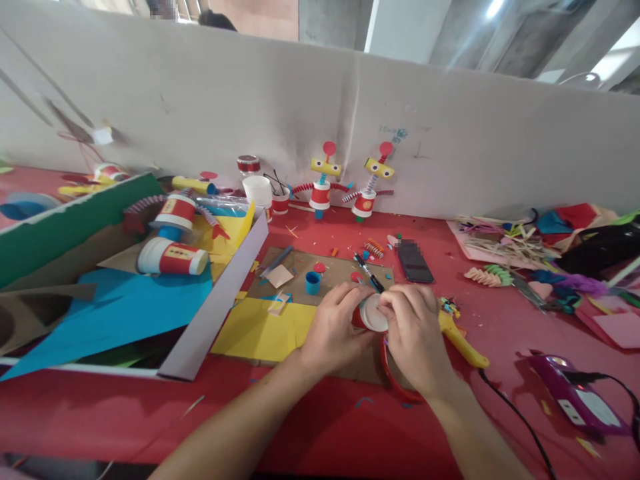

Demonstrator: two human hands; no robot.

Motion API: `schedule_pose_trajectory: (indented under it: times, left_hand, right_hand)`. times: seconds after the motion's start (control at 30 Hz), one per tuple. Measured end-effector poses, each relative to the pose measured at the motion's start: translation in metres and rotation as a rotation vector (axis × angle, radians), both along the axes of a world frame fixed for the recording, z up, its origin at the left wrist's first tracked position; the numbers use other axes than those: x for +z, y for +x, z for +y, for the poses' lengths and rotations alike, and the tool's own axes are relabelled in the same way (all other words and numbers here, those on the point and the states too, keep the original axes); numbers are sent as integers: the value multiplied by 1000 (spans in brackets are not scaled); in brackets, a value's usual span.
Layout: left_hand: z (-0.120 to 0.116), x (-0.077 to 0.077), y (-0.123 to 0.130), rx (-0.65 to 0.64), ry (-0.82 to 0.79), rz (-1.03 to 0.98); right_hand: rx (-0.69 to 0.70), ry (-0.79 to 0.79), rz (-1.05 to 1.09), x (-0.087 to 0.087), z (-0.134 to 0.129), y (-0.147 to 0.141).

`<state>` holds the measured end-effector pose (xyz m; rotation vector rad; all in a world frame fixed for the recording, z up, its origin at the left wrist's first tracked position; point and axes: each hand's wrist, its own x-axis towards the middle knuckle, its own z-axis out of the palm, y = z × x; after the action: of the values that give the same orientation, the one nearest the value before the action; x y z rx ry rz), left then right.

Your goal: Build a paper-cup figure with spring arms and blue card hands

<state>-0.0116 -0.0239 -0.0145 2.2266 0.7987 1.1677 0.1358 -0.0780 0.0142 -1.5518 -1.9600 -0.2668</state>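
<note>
My left hand is wrapped around a red-and-white paper cup tipped on its side, its white round end facing right. At that white end, the fingers of my right hand are pinched together; whatever lies between them is hidden. Under my right hand, a red ring-shaped rim shows in part. Just right of it lies a yellow glue gun with a black cord. Beyond the cup are a black pen and a small blue paper tube. Yellow paper reaches to my left wrist.
An open box with coloured paper and a cup figure stands left. Two cup figures stand by the white partition. A black phone, craft sticks and a purple device lie to the right.
</note>
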Motion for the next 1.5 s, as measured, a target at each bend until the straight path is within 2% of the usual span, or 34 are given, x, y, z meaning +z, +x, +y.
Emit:
schedule_pose_trajectory:
  times: [0.17,0.5,0.57,0.67,0.73,0.87,1.03,1.2,1.3,1.37,1.5]
  left_hand:
    - [-1,1,2,-11,-44,-29]
    - [-7,-1,4,-63,-71,14]
    - [-5,0,4,-43,-58,17]
    - [-2,2,3,1,-37,36]
    - [-2,2,3,13,-34,61]
    - [-1,-2,3,-1,-39,108]
    - [1,-9,5,21,-55,132]
    - [3,-11,4,44,-59,149]
    - [3,-10,3,50,-62,146]
    - [4,-9,3,68,-81,121]
    - [9,0,-1,211,-200,-83]
  right_hand:
    - [57,71,-50,-10,-1,2]
    - [162,160,260,-25,-6,12]
    - [134,153,383,-24,-8,12]
    - [20,70,508,-17,-9,12]
    - [10,-9,473,-10,-7,13]
    - [109,-115,260,2,-1,16]
    - [54,-317,143,8,7,14]
    - [82,-383,60,11,17,11]
    - [106,-349,51,10,13,6]
    - [128,-266,99,9,4,3]
    - [106,-70,274,7,-5,4]
